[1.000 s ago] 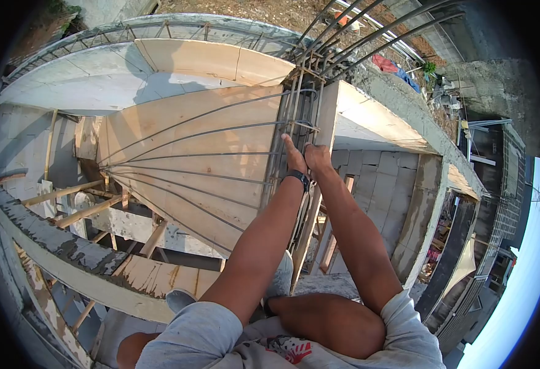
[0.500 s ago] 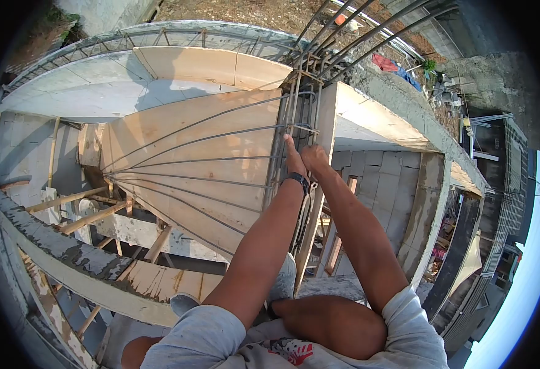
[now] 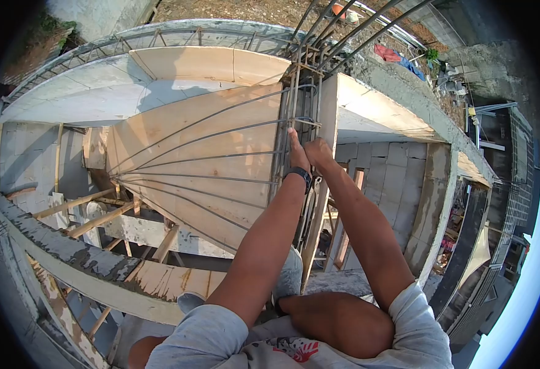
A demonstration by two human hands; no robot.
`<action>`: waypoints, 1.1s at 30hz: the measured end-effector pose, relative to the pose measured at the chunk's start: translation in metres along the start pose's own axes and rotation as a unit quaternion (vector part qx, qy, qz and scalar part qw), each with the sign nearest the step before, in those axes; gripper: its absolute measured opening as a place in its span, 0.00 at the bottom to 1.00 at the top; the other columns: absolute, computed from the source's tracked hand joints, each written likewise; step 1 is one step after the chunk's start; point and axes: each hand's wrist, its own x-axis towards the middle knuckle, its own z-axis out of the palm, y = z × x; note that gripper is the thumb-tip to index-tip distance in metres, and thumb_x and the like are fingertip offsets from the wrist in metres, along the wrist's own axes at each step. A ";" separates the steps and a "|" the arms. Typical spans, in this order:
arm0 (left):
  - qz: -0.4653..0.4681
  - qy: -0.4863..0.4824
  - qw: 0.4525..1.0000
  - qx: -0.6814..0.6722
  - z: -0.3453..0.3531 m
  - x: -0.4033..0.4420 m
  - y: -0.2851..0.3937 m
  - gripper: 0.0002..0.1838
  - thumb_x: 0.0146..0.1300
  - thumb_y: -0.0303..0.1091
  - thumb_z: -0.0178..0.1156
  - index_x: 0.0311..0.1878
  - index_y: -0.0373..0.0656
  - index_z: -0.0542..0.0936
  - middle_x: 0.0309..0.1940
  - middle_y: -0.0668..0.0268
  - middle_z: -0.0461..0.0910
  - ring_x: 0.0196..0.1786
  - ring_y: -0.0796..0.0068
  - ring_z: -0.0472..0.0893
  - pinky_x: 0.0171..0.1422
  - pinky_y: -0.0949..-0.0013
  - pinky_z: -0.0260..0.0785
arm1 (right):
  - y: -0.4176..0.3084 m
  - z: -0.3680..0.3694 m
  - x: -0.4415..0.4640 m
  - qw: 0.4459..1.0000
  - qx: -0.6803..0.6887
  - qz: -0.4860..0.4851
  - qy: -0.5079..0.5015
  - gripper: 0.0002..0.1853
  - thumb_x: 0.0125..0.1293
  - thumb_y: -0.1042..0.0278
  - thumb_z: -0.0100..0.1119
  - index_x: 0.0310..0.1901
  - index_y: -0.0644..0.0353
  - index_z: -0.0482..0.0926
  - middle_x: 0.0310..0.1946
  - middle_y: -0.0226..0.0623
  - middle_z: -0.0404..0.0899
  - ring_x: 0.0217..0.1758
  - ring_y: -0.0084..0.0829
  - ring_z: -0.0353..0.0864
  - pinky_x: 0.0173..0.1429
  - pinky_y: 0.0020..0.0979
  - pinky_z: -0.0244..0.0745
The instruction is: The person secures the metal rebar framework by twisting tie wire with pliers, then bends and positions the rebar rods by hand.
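Note:
My left hand point(image 3: 298, 154), a dark watch on its wrist, is at the long rebar cage point(image 3: 292, 104) in the beam form. Its thumb points up along a bar, and its other fingers look curled round the steel, mostly out of sight. Pressed close on the right, my right hand point(image 3: 319, 152) is closed in a fist; whatever it holds is hidden. Thin steel bars point(image 3: 208, 130) fan from the cage across a plywood panel point(image 3: 190, 147), meeting at its left corner. Just above my hands a bent bar end point(image 3: 307, 122) crosses the cage.
Tall rebar ends point(image 3: 368, 31) rise from the far column. Right of the beam's form board point(image 3: 326, 117) lies a deep opening with a block wall point(image 3: 384, 184). Wooden props point(image 3: 100, 219) stand below on the left. My shoe point(image 3: 289, 273) is by the beam.
The camera view has shifted slightly, so the scene sits a little to the right. Both hands stay at the same place on the cage, with the right fist turned slightly.

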 end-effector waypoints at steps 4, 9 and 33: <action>0.010 -0.012 1.000 0.023 0.002 -0.006 0.002 0.60 0.52 0.88 0.35 0.80 0.56 0.42 0.80 0.54 0.43 0.80 0.53 0.48 0.79 0.44 0.38 | 0.002 0.002 0.000 1.000 -0.023 -0.006 0.005 0.07 0.55 0.71 0.58 0.26 0.60 0.85 0.24 0.46 0.84 0.31 0.41 0.87 0.36 0.38 0.80; 0.032 0.002 0.997 0.068 0.005 -0.011 0.004 0.60 0.53 0.87 0.34 0.80 0.56 0.42 0.80 0.56 0.40 0.81 0.55 0.45 0.79 0.44 0.34 | 0.005 -0.004 0.009 0.993 -0.058 -0.046 -0.096 0.10 0.57 0.70 0.56 0.31 0.65 0.86 0.32 0.52 0.85 0.38 0.45 0.88 0.43 0.41 0.81; -0.036 0.009 0.999 0.012 -0.001 -0.022 0.006 0.37 0.69 0.67 0.45 0.68 0.45 0.66 0.61 0.58 0.75 0.61 0.58 0.76 0.67 0.53 0.65 | -0.032 -0.027 -0.024 0.890 0.342 0.301 0.027 0.24 0.67 0.57 0.53 0.50 0.75 0.67 0.41 0.71 0.79 0.49 0.66 0.79 0.57 0.51 0.74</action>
